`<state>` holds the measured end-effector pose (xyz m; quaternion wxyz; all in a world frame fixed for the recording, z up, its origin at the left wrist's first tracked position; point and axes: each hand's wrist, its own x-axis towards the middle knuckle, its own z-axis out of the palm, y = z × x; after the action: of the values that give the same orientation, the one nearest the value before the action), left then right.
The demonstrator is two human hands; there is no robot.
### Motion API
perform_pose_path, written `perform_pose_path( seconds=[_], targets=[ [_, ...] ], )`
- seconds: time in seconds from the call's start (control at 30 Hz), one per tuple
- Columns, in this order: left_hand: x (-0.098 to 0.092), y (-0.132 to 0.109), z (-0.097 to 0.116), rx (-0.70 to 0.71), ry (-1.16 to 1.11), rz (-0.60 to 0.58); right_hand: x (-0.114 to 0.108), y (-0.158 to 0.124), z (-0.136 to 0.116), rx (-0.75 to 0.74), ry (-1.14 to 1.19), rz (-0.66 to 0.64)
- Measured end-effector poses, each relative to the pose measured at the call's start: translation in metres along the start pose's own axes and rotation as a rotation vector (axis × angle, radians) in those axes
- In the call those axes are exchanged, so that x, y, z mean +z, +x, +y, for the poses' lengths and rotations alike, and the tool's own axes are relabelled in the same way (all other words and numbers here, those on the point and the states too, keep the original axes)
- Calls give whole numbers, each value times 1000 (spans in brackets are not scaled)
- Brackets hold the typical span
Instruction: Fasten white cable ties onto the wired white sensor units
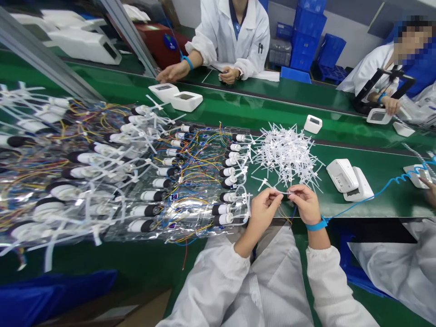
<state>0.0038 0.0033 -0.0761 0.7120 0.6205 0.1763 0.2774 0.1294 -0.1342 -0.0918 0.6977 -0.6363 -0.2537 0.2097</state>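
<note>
My left hand (265,210) is closed, pinching a thin white plastic tube (279,191) between thumb and fingertips. Close beside it, my right hand (305,205) pinches a small dark part (286,195) that the fingers mostly hide. Thin coloured wires (291,216) hang below the fingertips at the table's edge. Just beyond both hands lies a loose heap of white tube pieces with small connectors (288,152). To the left, white-and-black cylindrical motors (225,209) with wires and white tubes lie in rows on clear plastic.
A blue coiled wrist cord (366,198) runs rightward from my right wristband. White device housings (342,175) lie right of the heap. Co-workers in white coats (235,36) sit across the green bench (238,103). A metal post (127,34) rises at the left.
</note>
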Motion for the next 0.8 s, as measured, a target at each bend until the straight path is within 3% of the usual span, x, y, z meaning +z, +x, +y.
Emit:
perform_pose_path(
  seconds=[0.1,0.27,0.43,0.8],
  targets=[
    [1,-4,-4,80,76,28,3,-1,0,26,35,43],
    [1,-15,-10,318,251,200,6,-2,-3,11,45,59],
    [1,-10,-9,285,302,81,6,-4,-7,-29,3,2],
    [2,-2,-1,263,264,9,11,-6,-16,-77,0,-26]
  ],
)
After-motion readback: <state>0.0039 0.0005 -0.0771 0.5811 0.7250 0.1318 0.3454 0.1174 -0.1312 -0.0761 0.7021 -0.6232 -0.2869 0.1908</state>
